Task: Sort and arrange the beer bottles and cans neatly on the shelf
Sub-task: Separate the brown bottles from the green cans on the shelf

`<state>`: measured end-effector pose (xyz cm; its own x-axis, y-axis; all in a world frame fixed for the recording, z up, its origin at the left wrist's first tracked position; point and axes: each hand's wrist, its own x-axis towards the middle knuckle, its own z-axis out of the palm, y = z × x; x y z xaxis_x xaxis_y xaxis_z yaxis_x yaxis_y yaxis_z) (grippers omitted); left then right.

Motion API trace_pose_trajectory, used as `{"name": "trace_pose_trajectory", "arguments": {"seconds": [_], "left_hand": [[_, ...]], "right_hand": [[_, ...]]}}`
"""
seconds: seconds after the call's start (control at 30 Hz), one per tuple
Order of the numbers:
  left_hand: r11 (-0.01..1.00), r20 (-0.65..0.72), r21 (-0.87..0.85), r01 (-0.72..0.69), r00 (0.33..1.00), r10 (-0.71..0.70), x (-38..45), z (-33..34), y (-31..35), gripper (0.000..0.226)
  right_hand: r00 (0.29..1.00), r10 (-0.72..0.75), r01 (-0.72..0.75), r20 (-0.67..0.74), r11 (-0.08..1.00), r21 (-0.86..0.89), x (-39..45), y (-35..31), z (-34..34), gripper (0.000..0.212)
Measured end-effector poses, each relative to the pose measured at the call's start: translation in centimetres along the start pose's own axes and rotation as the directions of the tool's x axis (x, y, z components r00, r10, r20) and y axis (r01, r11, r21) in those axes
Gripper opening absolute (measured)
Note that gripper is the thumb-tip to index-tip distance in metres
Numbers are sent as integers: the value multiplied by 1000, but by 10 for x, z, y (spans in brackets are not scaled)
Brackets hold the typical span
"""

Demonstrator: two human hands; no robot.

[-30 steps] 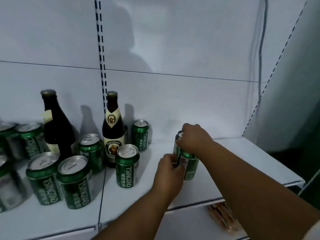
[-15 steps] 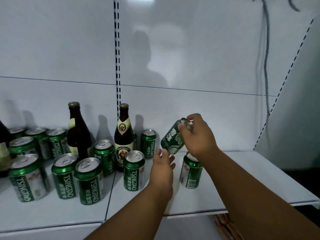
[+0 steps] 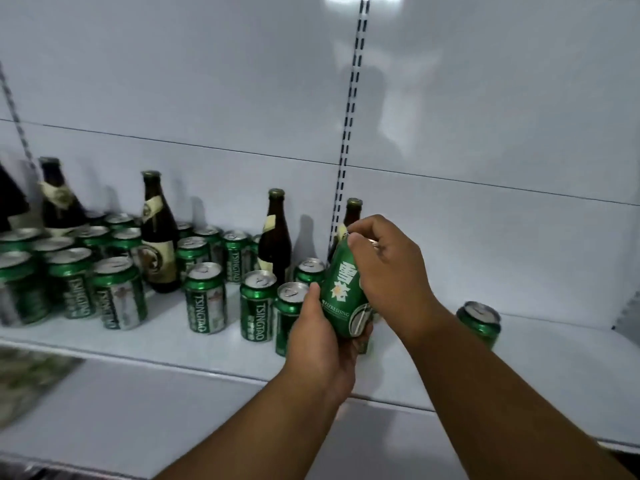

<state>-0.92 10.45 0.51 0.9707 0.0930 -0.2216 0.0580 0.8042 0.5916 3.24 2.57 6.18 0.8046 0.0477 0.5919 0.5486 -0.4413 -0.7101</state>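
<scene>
My right hand [image 3: 388, 268] and left hand [image 3: 322, 337] clamp curled fingers around a tilted green can [image 3: 341, 289], Tsingtao cans [image 3: 204, 299] at nine o'clock.

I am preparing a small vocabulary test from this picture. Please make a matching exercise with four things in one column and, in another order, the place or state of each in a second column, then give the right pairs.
Things
1. held can
2. lone can
3. left hand
4. right hand

Places or states
A. grips the top end of a can
B. stands alone on the shelf, far right
C. tilted, off the shelf, between two hands
D. holds the bottom end of a can from below

Right pairs: 1-C, 2-B, 3-D, 4-A
</scene>
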Motion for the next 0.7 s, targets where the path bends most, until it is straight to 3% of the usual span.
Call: {"name": "trace_pose_trajectory", "arguments": {"seconds": [0.13, 0.37, 0.5, 0.7], "left_hand": [[980, -109, -9, -198, 975, 196, -15, -47, 58, 44], [903, -317, -34, -427, 862, 396, -62, -172, 155, 43], [881, -365, 13, -474, 818, 445, -86, -243, 221, 44], [882, -338, 123, -454, 817, 468, -109, -328, 323, 49]], "right_hand": [[974, -116, 99, 193, 990, 95, 3, -39, 68, 14], [846, -314, 207, 431, 938, 277, -44, -126, 214, 11], [778, -380, 235, 500, 915, 329, -66, -178, 298, 14], [732, -391, 229, 559, 913, 339, -80, -242, 401, 14]]}}
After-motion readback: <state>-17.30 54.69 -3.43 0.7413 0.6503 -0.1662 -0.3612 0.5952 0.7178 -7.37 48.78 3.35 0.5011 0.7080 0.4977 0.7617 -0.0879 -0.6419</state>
